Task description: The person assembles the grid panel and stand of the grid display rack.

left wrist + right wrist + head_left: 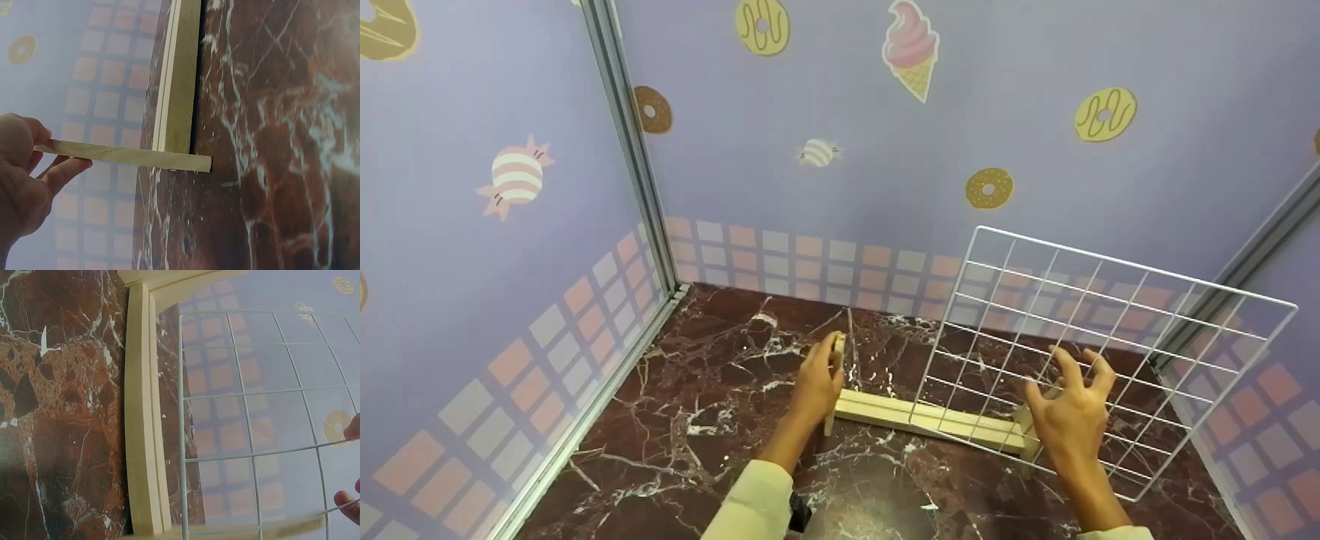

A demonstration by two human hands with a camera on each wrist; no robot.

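A pale wooden frame made of a long grooved bar (pixel 930 417) with an upright end board at each end stands on the floor. My left hand (pixel 814 381) pinches the upper end of the left end board (pixel 124 156) between thumb and fingers. On the other side, my right hand (pixel 1072 424) holds a white wire grid panel (pixel 183 439) by its inner wires. The panel leans at a tilt, its lower left part overlapping the bar in the head view. Behind the wires and hand, the right end board (pixel 1027 431) is partly hidden.
Dark red marbled flooring (pixel 660 450) lies under the frame. Lilac walls (pixel 870 195) with sweets and tile patterns enclose the back and both sides, with metal corner posts (pixel 634 142) between them.
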